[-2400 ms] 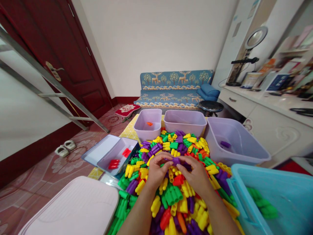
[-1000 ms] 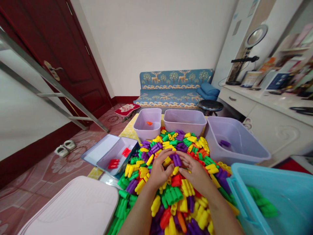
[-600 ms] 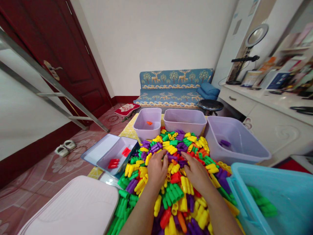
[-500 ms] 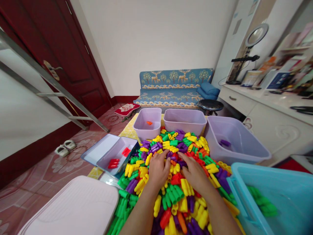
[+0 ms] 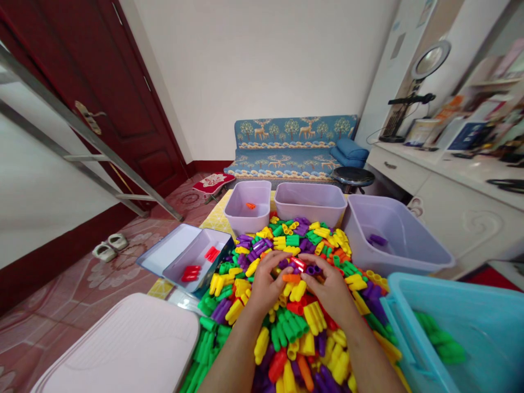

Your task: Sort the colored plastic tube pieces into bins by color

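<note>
A heap of finger-shaped plastic pieces (image 5: 290,322) in yellow, green, purple, red and orange covers the table. Both hands are over its middle with bent fingers. My left hand (image 5: 267,283) curls on the left, its thumb by an orange piece (image 5: 291,278); what its fingers grip is partly hidden. Facing it, my right hand (image 5: 331,284) has thumb and fingers round a purple plastic piece (image 5: 313,270). Between the fingertips of both hands shows a shiny red piece (image 5: 298,264).
Lilac bins (image 5: 310,206) line the back; the left one (image 5: 247,221) holds an orange piece, the right one (image 5: 409,256) a purple piece. A lidded box (image 5: 184,289) at left holds red pieces. A blue tub (image 5: 491,305) with green pieces is at right, a pale lid (image 5: 123,344) front left.
My fingers were spread among the pieces and are now more bent, drawn in around a small cluster. A red piece and an orange piece now show between my hands.
</note>
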`<state>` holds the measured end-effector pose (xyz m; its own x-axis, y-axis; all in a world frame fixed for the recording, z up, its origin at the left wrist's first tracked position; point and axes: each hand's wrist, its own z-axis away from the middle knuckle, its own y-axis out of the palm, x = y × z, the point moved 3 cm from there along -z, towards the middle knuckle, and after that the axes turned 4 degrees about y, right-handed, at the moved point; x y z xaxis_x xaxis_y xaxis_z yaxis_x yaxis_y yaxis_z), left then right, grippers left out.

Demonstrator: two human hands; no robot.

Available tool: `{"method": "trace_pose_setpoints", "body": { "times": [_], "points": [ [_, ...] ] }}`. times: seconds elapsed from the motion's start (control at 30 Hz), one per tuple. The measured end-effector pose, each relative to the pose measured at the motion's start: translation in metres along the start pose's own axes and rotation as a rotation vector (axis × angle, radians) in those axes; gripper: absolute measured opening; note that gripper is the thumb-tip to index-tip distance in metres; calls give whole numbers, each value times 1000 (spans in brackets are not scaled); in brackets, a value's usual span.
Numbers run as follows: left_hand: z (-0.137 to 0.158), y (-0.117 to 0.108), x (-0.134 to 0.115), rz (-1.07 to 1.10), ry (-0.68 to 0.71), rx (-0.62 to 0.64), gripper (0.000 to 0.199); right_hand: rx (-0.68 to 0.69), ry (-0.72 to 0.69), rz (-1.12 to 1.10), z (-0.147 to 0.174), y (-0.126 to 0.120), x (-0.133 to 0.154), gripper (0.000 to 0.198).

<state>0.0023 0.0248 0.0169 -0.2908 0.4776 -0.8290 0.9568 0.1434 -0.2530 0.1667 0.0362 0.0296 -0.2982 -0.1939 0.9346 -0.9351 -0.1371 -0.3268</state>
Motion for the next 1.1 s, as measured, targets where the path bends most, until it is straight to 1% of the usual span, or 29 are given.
{"method": "trace_pose_setpoints", "body": {
  "times": [0.1, 0.17, 0.3, 0.37, 0.43, 0.5, 0.6, 0.67, 0.77, 0.83, 0.9, 0.97, 1.03, 1.1],
  "points": [
    [-1, -1, -2, 24, 22, 6, 32, -21, -20, -19, 1, -3, 1, 31],
    [0, -1, 0, 30, -1, 2, 37, -20, -24, -40, 1, -3, 0, 29],
    [3, 0, 3, 28, -65, -2, 44, 36, -2, -105, 2, -1, -1, 31],
    [4, 0, 1, 36, -82, -17, 39, 51, 0, -112, 2, 0, -1, 31],
    [3, 0, -1, 55, -97, -59, 29, 41, 4, -122, 2, 0, -3, 32],
    [2, -2, -1, 100, -115, -138, 21, 22, 16, -160, 1, 1, -7, 34],
    [1, -8, 5, 288, -164, -319, 22, 7, 46, -206, -1, 1, -13, 35],
    [1, -13, 10, 480, -192, -458, 27, 12, 67, -210, -1, 2, -15, 34],
    [-2, -25, 14, 790, -196, -657, 31, 16, 81, -209, 0, 2, -15, 32],
    [-4, -34, 15, 1001, -229, -803, 24, 12, 81, -202, 0, 2, -14, 31],
    [-5, -43, 17, 1192, -300, -936, 16, 1, 76, -200, 0, 2, -14, 31],
    [-5, -52, 18, 1341, -347, -1016, 23, -10, 70, -196, 0, 2, -15, 31],
    [-6, -60, 17, 1437, -342, -1034, 32, -11, 68, -188, 0, 1, -15, 31],
    [-7, -67, 16, 1493, -325, -1025, 35, -8, 67, -181, -1, 1, -16, 31]
  ]
}}
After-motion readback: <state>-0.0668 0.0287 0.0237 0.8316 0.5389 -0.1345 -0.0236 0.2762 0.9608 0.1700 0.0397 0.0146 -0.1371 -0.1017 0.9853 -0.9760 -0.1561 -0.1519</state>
